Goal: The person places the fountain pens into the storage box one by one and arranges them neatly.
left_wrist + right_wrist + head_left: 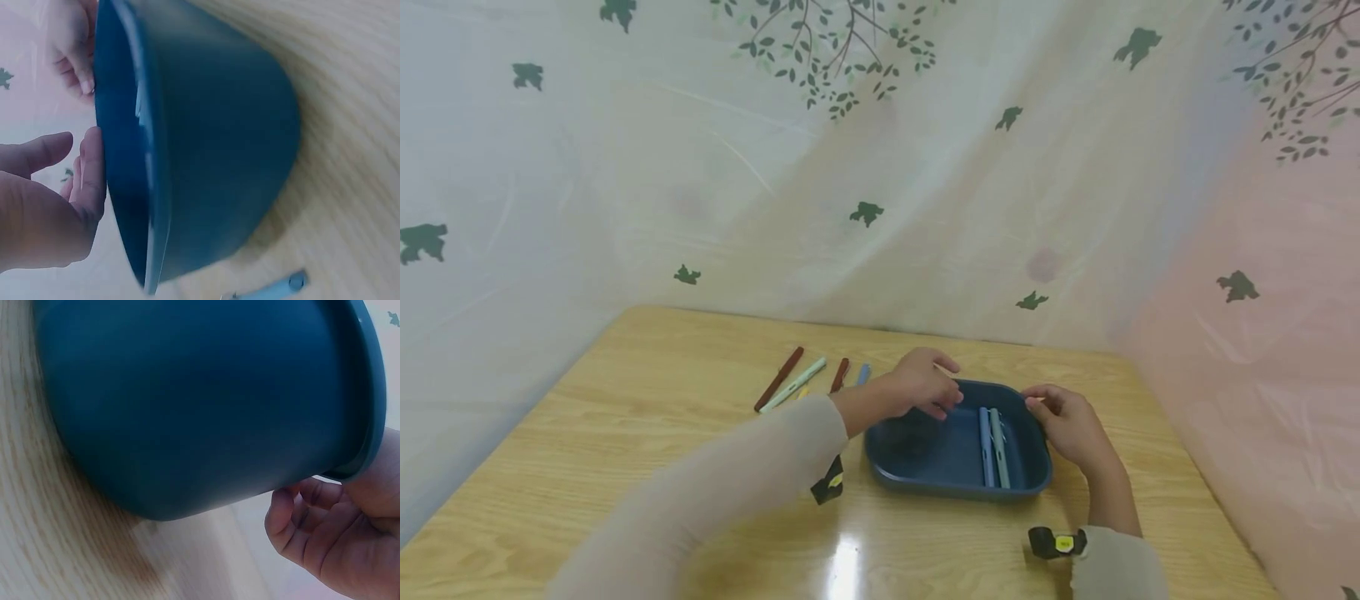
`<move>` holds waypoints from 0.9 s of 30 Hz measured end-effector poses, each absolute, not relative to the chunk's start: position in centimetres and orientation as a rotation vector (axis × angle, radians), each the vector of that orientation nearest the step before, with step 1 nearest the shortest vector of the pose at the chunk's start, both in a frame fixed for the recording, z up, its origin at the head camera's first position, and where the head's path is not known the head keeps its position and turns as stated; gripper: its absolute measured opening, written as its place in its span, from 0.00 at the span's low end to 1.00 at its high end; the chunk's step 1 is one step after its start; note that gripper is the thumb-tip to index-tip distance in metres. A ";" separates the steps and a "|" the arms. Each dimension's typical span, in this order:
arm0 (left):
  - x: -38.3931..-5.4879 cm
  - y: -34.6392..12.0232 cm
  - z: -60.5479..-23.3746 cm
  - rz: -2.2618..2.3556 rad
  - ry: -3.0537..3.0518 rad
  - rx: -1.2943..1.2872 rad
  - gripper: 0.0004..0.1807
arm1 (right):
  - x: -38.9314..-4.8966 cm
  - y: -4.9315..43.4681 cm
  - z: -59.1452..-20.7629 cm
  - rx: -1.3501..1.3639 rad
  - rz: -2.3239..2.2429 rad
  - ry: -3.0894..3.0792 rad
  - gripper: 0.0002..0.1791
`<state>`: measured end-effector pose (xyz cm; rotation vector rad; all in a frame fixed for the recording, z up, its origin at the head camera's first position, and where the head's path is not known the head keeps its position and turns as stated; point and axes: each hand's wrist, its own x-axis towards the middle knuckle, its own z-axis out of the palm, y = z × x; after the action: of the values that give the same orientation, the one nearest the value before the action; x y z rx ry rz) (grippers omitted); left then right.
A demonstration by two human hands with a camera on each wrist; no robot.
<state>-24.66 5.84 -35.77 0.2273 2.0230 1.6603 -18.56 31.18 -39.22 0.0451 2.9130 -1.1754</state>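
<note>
A dark blue rectangular basin [925,486] with rounded corners stands on the table. Inside, toward its right end, a blue pen [986,450] and a pale green pen [1000,450] lie side by side. My left hand [925,385] hovers over the basin's far left part, holding nothing; in the left wrist view its fingers [92,169] are extended by the rim. With thumb and curled fingers, my right hand [1071,425] pinches the rim at the far right corner, as the right wrist view shows from below.
Left of the basin lie several more pens: a dark red one [779,379], a pale green one [793,385], a shorter-looking dark red one [840,375] and a blue one [864,373]. My left forearm partly covers a yellow one [803,392]. A printed curtain [925,275] hangs behind the wooden table [587,450].
</note>
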 end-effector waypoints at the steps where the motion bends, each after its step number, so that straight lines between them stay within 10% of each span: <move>1: -24.7 5.5 -35.5 1.659 2.032 0.229 0.22 | -18.6 31.2 -39.2 0.046 -1.174 2.914 0.16; 27: -27.6 -4.9 -33.9 1.560 2.210 0.236 0.26 | -18.5 31.2 -39.2 0.045 -1.169 2.906 0.17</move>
<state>-27.63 -4.88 -33.89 0.2360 2.2103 1.5601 -18.53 31.17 -39.22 0.0450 2.9061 -1.1688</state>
